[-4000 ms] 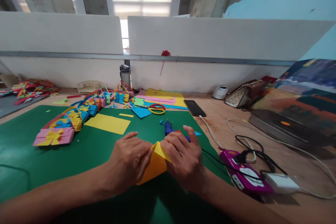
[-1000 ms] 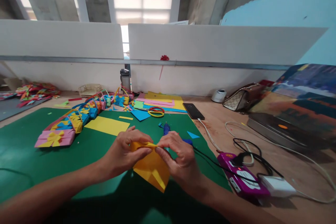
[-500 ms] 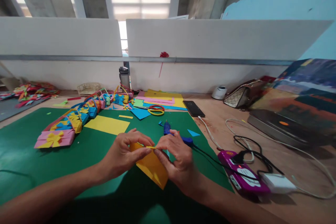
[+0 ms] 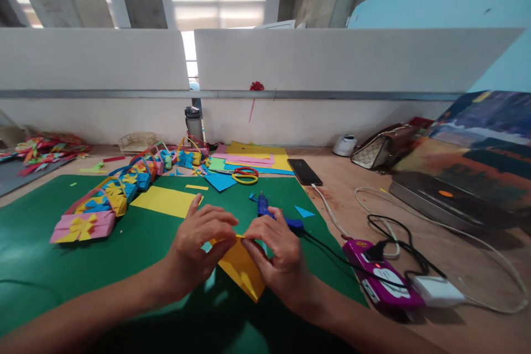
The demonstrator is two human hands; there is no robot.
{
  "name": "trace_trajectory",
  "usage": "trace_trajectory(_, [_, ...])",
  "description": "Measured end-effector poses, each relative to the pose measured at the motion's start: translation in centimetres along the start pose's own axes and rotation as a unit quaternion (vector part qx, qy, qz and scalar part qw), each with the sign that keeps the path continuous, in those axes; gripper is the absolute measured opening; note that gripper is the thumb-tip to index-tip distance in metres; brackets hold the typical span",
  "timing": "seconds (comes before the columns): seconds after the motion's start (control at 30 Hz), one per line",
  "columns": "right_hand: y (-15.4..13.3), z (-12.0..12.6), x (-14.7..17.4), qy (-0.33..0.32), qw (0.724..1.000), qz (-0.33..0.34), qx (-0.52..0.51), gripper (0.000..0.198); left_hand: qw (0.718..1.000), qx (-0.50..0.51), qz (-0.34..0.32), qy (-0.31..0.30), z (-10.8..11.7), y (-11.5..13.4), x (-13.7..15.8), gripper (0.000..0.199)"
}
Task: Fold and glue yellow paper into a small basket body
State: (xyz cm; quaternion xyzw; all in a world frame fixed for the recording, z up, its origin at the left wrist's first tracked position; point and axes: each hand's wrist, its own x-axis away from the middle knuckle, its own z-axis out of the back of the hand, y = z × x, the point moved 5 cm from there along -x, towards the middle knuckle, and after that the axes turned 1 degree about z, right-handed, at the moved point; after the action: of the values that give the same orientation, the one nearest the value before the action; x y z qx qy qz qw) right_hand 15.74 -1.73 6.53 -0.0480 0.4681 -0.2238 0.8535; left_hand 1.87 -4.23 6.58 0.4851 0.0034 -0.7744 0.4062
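Above the green mat (image 4: 136, 265), a folded piece of orange-yellow paper (image 4: 243, 270) is held up, one corner pointing down. My right hand (image 4: 277, 254) pinches its upper edge between thumb and index finger. At the paper's upper left, my left hand (image 4: 203, 243) has its thumb and bent index finger along the edge, while the other fingers are raised loosely. Fingers hide part of the fold. Just behind my right hand lies a blue hot glue gun (image 4: 263, 207), partly covered by that hand.
Small paper baskets (image 4: 85, 225) with bows line up at left. Yellow paper (image 4: 164, 201), scissors (image 4: 245, 176) and coloured sheets (image 4: 265, 156) lie behind the hands. At right are a phone (image 4: 305, 171), a purple power strip (image 4: 379, 271) with cables and a dark case (image 4: 435, 199).
My left hand has shifted slightly left and its fingers have loosened and lifted along the paper's edge. My right hand keeps its pinch. The view has moved a little.
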Motion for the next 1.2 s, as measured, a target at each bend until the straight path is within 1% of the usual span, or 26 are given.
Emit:
trace_trajectory(0.07, [0.1, -0.1, 0.0, -0.001, 1.000, -0.001, 0.001, 0.014, 0.999, -0.029, -0.023, 0.006, 0.0, 0.0, -0.1, 0.010])
trace_trajectory(0.17, [0.2, -0.3, 0.1, -0.014, 1.000, -0.001, 0.007, 0.014, 0.999, -0.044, -0.030, 0.003, -0.2, -0.3, -0.1, 0.010])
trace_trajectory(0.3, [0.1, -0.4, 0.1, -0.028, 0.999, 0.004, 0.015, 0.015, 0.999, -0.033, -0.030, -0.005, -0.3, -0.4, 0.0, 0.010])
trace_trajectory(0.37, [-0.1, -0.3, 0.1, -0.026, 1.000, 0.007, 0.015, 0.014, 1.000, -0.019, -0.019, -0.006, -0.3, -0.4, 0.1, 0.008])
trace_trajectory(0.43, [-0.2, -0.3, 0.1, -0.019, 1.000, 0.010, 0.013, 0.013, 1.000, 0.001, 0.000, -0.019, -0.4, -0.5, 0.2, 0.010])
trace_trajectory(0.53, [-0.2, -0.2, 0.2, -0.010, 1.000, -0.001, -0.005, 0.011, 0.996, 0.046, 0.050, -0.064, -0.7, -0.9, 0.3, 0.006])
trace_trajectory(0.6, [0.1, -0.3, 0.2, -0.020, 0.999, -0.030, -0.029, 0.011, 0.988, 0.084, 0.094, -0.089, -0.9, -1.2, 0.3, 0.006])
trace_trajectory(0.7, [0.8, -0.7, 0.5, -0.053, 0.992, -0.099, -0.065, 0.010, 0.972, 0.127, 0.161, -0.114, -1.0, -1.5, 0.2, 0.009])
trace_trajectory(0.77, [1.1, -0.8, 0.6, -0.063, 0.986, -0.131, -0.079, 0.010, 0.966, 0.139, 0.185, -0.119, -1.1, -1.6, 0.2, 0.011])
trace_trajectory(0.87, [1.1, -0.8, 0.7, -0.057, 0.985, -0.134, -0.088, 0.010, 0.969, 0.138, 0.176, -0.108, -1.0, -1.4, 0.1, 0.009])
trace_trajectory(1.07, [0.3, -0.4, 0.5, -0.033, 0.993, -0.077, -0.081, 0.011, 0.978, 0.136, 0.129, -0.087, -1.2, -0.9, 0.4, 0.007])
trace_trajectory(1.13, [0.1, -0.2, 0.4, -0.021, 0.995, -0.066, -0.074, 0.011, 0.982, 0.133, 0.118, -0.062, -1.0, -0.9, 0.4, 0.004])
trace_trajectory(1.2, [0.2, -0.1, 0.4, -0.011, 0.996, -0.066, -0.066, 0.011, 0.990, 0.109, 0.087, -0.033, -0.6, -0.7, 0.4, 0.005])
